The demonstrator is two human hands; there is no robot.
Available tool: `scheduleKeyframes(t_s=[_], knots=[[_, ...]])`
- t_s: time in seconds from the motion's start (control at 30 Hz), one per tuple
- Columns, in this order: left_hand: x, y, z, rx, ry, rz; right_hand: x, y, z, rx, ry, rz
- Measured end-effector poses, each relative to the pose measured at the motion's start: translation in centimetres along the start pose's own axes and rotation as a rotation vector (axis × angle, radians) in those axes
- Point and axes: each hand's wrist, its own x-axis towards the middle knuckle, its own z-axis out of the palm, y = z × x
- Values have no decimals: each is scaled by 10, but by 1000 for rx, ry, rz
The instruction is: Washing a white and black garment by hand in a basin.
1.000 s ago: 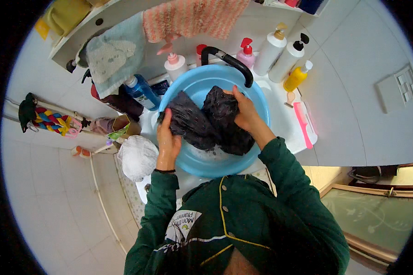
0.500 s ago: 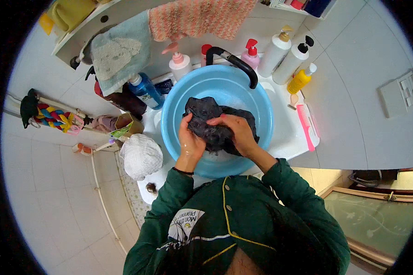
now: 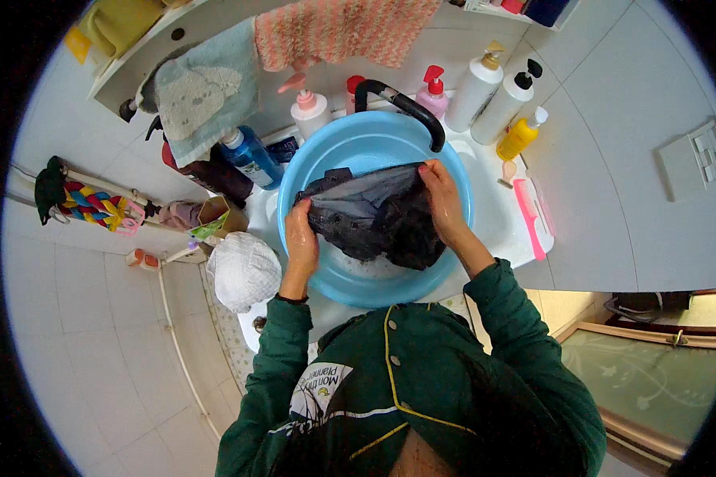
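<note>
A wet black garment of thin, partly sheer cloth is stretched sideways over a light blue plastic basin. My left hand grips its left edge, with the thumb on top. At the upper right corner, my right hand pinches the cloth between thumb and fingers. The lower part of the garment hangs bunched inside the basin, above some sudsy water. Fingers under the cloth are hidden on both sides. Behind the basin, a black faucet curves over its far rim.
The basin stands in a white sink. Pump bottles, a yellow bottle and a pink comb lie along the right. At left are a blue bottle and a white cloth bundle. Towels hang behind.
My hands have moved apart, the left to the left and the right to the right and up. Between them the bunched black garment has been spread out wide.
</note>
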Motion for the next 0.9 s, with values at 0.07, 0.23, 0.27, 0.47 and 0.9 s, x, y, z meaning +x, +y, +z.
scheduleKeyframes(t_s=[0.07,0.23,0.27,0.47,0.9], knots=[[7,40,5,147,-14,-37,1,11,-4,63,5,47],[17,56,-1,114,-67,-142,-1,1,8,171,-34,78],[19,52,-7,190,-77,-152,-2,-5,9,-83,-121,-20],[26,65,-23,166,-259,-204,19,-19,-35,-799,-235,-231],[-4,39,24,845,-590,236,13,-3,-63,-795,-355,-107]])
